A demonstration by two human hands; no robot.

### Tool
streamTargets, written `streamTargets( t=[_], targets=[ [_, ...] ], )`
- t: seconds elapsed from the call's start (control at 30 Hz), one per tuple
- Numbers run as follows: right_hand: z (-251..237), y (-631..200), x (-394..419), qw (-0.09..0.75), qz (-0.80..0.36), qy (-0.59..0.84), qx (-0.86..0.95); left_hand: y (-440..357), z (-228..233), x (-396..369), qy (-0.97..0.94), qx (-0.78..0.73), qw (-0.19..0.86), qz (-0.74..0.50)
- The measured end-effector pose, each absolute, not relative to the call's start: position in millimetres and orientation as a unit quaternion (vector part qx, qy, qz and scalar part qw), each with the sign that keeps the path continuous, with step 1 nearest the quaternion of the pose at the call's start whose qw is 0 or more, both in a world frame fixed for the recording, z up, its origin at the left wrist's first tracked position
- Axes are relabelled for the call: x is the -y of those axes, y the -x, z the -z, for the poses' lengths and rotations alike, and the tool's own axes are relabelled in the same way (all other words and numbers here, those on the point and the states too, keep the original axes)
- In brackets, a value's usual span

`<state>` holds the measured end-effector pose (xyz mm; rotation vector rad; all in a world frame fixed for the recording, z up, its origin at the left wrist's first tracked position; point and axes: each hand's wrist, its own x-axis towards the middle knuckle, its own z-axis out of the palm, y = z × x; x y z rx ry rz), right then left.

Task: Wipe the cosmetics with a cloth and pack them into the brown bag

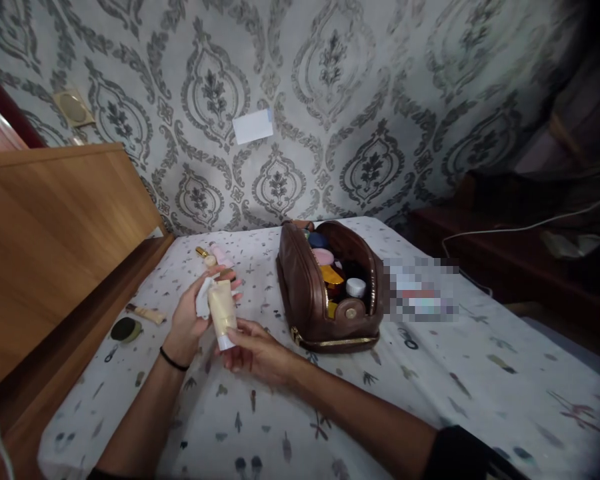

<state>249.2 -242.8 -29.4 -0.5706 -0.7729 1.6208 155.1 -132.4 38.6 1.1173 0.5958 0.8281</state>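
Note:
My right hand (257, 350) grips a cream-coloured squeeze tube (222, 307) near its white cap, which points down. Behind the tube, my left hand (187, 313) holds a folded white piece, likely tissue or cloth (203, 300), against the tube's side; its fingers reach partly out of sight. A black band circles the left wrist. To the right of both hands stands a brown cosmetic bag (300, 287), unzipped. Inside are a pink round item (323, 257), a yellow-gold item (332, 275) and a white-lidded jar (356, 287).
On the printed white sheet (280, 427), a dark-lidded jar (125, 329) and a small beige tube (149, 314) lie left. A gold-capped bottle (206, 255) and a pink tube (221, 255) lie farther back. A wooden panel (55, 227) borders the left; patterned wall rises behind.

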Motion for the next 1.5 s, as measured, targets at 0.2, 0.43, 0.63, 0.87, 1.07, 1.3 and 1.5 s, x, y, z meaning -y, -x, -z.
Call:
streamTargets(
  t=[0.2, 0.43, 0.63, 0.87, 1.07, 1.3, 1.5],
  targets=[
    [31.0, -250.6, 253.7, 0.594, -0.726, 0.211, 0.275, -168.3, -32.0, 143.6, -0.486, -0.281, 0.720, -0.408],
    [39.8, -246.8, 249.2, 0.625, -0.629, 0.333, 0.321, -169.5, -21.0, 140.4, -0.547, -0.310, 0.606, -0.487],
    [33.7, -248.6, 253.9, 0.619, -0.648, 0.296, 0.330, -166.7, -14.6, 144.0, -0.535, -0.310, 0.604, -0.503],
    [43.1, -257.6, 244.4, 0.672, -0.557, 0.376, 0.311, -164.4, -3.0, 158.6, -0.615, -0.320, 0.607, -0.389],
    [52.4, -264.7, 239.6, 0.693, -0.490, 0.426, 0.313, -152.8, -1.9, 175.1, -0.683, -0.290, 0.595, -0.309],
    [23.1, -265.7, 253.6, 0.638, -0.508, 0.418, 0.401, -140.7, -9.8, 159.5, -0.762, -0.295, 0.476, -0.325],
    [-13.5, -274.7, 285.3, 0.648, -0.362, 0.500, 0.446, -129.0, -6.2, 158.5, -0.902, -0.214, 0.208, -0.311]
  ],
)
